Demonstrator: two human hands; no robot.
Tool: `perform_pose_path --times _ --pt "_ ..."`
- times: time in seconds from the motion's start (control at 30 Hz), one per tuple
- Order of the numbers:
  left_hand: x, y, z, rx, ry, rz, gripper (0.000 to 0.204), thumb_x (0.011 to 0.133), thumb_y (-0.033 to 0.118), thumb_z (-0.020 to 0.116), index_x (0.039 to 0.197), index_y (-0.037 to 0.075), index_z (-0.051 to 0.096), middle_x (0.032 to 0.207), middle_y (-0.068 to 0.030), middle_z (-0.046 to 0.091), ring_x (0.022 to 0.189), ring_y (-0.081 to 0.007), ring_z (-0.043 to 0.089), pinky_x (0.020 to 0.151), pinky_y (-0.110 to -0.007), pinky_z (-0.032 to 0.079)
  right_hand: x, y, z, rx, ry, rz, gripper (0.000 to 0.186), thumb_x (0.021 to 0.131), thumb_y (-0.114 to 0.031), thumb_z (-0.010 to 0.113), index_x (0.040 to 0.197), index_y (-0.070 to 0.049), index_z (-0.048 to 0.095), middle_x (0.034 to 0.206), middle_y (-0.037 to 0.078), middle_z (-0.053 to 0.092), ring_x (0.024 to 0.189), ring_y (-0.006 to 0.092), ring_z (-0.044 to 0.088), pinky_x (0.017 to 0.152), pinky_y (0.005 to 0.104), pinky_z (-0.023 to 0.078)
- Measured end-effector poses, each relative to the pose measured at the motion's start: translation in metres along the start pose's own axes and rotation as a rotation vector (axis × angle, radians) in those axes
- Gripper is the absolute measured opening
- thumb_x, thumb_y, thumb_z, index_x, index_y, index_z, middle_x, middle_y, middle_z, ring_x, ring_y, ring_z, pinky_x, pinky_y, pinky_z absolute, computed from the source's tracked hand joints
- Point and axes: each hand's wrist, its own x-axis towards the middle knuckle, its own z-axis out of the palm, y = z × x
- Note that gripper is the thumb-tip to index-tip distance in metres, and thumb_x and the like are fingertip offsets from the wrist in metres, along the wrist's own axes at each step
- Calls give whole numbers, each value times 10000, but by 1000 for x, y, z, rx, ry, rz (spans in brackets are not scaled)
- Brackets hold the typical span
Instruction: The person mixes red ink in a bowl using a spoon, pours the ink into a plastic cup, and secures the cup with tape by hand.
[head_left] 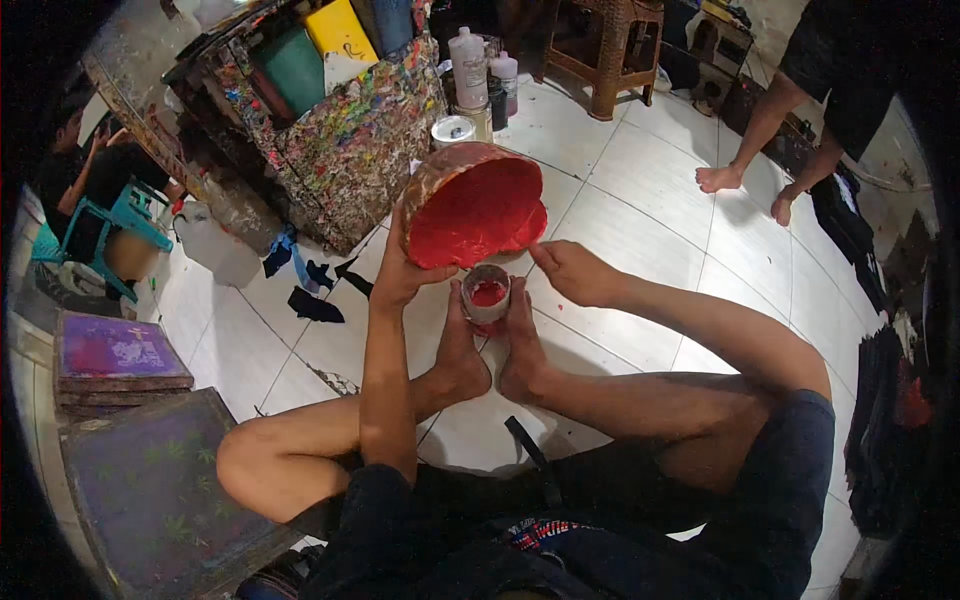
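My left hand (405,272) grips the rim of a bowl (470,200) at its left side. The bowl is coated inside with thick red paint and is tipped on its side, its mouth toward me. Just below it stands a small clear cup (487,293) with red paint in it, held upright between my two bare feet (520,330). My right hand (578,273) is closed beside the bowl's lower right rim. A red-coated lobe shows by its fingertips; whether it is a tool or part of the bowl, I cannot tell.
A paint-crusted box (350,140) stands at the back left, with bottles (468,70) and a lidded can (453,130) beside it. Dark cloth scraps (315,305) lie on the tiles. Flat frames (170,480) are stacked left. A woven stool (605,50) and another person's legs (775,130) are behind.
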Motion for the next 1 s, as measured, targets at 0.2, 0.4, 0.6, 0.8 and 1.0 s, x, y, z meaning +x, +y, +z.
perform_pose_path --times 0.2,0.4,0.6,0.8,1.0 --pt "-4 4 -6 106 -7 11 1248 513 -80 885 1520 116 175 1415 -101 448 1303 -244 456 1082 -388 416 -4 4 -14 15 -146 1 516 1060 -361 285 1005 50 593 882 309 628 927 466 600 840 511 467" --pt "2 -4 0 10 -28 18 1235 519 -91 882 1512 115 177 1408 -101 453 1298 -237 459 1073 -384 432 -1 17 -19 -8 -17 -44 503 1060 -358 300 972 54 575 847 299 614 844 458 601 793 507 467" --pt "1 -5 -4 -12 -15 -7 1290 523 -95 882 1541 108 116 1443 -94 416 1309 -229 442 1085 -385 418 -29 13 -24 -11 -168 -99 457 1060 -327 295 943 32 552 736 295 571 772 482 577 749 533 455" --pt "1 -20 -18 38 -30 38 1281 531 -85 887 1544 101 125 1471 -88 381 1329 -231 419 1098 -386 402 -26 11 -34 -80 -89 -181 441 1060 -321 304 909 23 534 708 273 573 724 483 569 720 536 446" --pt "3 -18 -10 44 -11 -17 1318 518 -95 888 1550 106 94 1472 -102 389 1326 -242 429 1093 -404 414 -27 24 -25 -62 -94 -207 432 1060 -327 299 931 18 526 687 270 563 702 482 566 703 545 438"
